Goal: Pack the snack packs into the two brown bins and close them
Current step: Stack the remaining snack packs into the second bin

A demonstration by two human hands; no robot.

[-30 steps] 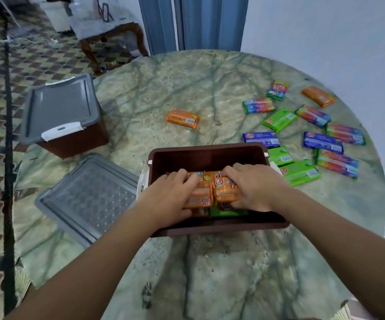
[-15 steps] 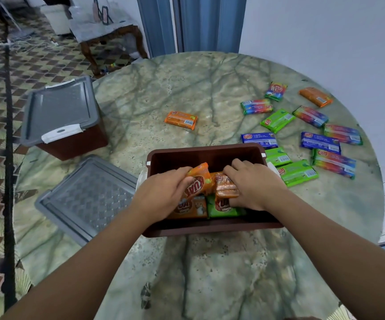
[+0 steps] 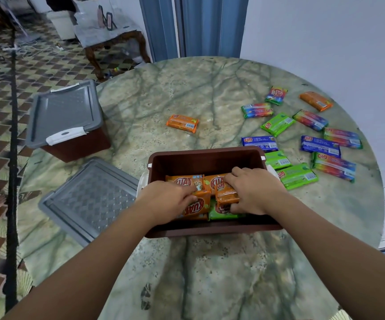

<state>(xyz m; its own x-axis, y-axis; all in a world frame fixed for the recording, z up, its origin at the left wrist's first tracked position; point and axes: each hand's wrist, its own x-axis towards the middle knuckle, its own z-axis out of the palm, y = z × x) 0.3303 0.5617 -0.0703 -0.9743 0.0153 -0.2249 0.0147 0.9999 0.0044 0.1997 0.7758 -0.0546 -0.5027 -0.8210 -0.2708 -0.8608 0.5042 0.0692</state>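
A round marble table [image 3: 210, 273] is carrying the work, with a patterned tile floor lying to its left and a pale wall behind it; the open brown bin [image 3: 210, 158] is serving as the landmark. Inside this bin, at its near side, both hands are arranging snack packs: the left hand [image 3: 166, 202] is curling its fingers over an orange pack [image 3: 196, 206], and the right hand [image 3: 253, 192] is clamping fingers and thumb around a second orange pack [image 3: 227, 196], with a green pack [image 3: 219, 214] lying beneath. The step in hand is judged to be seating packs flat in the bin. Just left of the bin, a loose grey lid [image 3: 90, 199] is lying on the table. Right of the bin and beyond, more than a dozen loose packs [image 3: 320, 146] are waiting, and one orange pack [image 3: 182, 123] is lying behind the bin. Far left of the bin, the second brown bin [image 3: 71, 125] is standing with its lid on. The next move is judged to call for releasing the packs and reaching right for the loose ones.
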